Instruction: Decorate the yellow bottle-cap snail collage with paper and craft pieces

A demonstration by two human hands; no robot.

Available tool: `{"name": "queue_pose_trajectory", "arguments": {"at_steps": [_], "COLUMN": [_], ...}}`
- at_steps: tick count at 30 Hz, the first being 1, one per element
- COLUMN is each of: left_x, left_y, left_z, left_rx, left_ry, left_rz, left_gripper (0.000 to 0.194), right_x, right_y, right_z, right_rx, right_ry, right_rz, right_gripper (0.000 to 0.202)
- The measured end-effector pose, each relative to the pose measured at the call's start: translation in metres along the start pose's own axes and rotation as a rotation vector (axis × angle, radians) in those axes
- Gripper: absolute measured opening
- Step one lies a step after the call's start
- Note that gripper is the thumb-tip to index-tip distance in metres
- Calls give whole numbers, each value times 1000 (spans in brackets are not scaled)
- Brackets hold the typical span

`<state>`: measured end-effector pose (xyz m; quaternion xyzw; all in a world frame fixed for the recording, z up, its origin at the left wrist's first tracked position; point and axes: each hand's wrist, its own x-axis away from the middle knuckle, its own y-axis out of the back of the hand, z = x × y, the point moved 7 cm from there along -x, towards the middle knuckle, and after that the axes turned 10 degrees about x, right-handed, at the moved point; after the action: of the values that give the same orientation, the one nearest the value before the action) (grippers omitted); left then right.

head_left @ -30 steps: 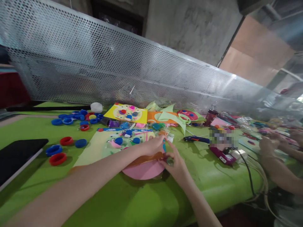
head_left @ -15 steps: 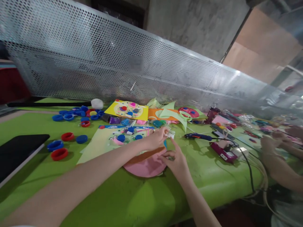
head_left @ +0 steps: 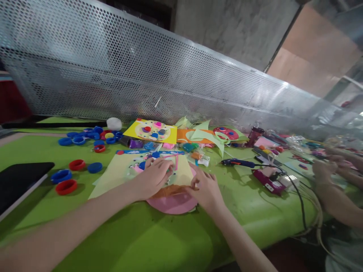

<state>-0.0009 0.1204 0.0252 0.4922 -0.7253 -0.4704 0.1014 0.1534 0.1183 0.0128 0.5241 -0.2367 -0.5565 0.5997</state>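
My left hand (head_left: 155, 176) is over the decorated pale-yellow sheet (head_left: 113, 175), fingers bent together near its blue pieces; what they hold, if anything, is too small to make out. At the sheet's right edge is my right hand (head_left: 205, 187), with its fingers curled and the thumb near the brown strip (head_left: 167, 191). Under the strip lies a round pink piece (head_left: 172, 204). Small clear packets, one with orange clay (head_left: 196, 155) and one with white clay (head_left: 203, 162), lie just beyond my right hand.
A glue gun (head_left: 237, 163) and a magenta device (head_left: 268, 181) with cables lie right. Blue and red rings (head_left: 66, 186) and a black tablet-like object (head_left: 22, 181) are left. A yellow picture card (head_left: 133, 130) lies behind. Another person's hands (head_left: 323, 172) are far right.
My left hand has moved left from the small packets to above the decorated sheet. My right hand has stayed near the sheet's right edge, its fingers more curled. The view has shifted slightly.
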Motion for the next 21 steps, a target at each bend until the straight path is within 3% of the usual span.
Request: {"name": "queue_pose_trajectory", "arguments": {"at_steps": [3,7,11,14,16,18,21], "left_x": [5,6,7,9,9,10,10], "left_y": [3,-1,-16,-21,-19,-15,-7], "left_z": [2,1,-6,-11,-12,-10,-6], "left_rx": [-55,-69,-112,-160,-173,-166,-146], "left_ry": [10,22,2,-3,0,10,25], "left_rz": [-23,-4,84,111,100,73,22], "left_gripper": [23,24,17,15,17,17,16], "right_x": [-3,-9,-47,-85,-102,-110,-111], "right_y": [-8,-8,3,8,2,-7,-13], "right_z": [8,11,-8,-26,-39,-51,-60], "right_rx": [-34,-19,11,67,96,85,-1], "right_ry": [83,222,109,34,-17,-44,-49], "right_rz": [68,146,121,23,-1,2,-9], "right_gripper": [55,65,38,48,43,31,27]}}
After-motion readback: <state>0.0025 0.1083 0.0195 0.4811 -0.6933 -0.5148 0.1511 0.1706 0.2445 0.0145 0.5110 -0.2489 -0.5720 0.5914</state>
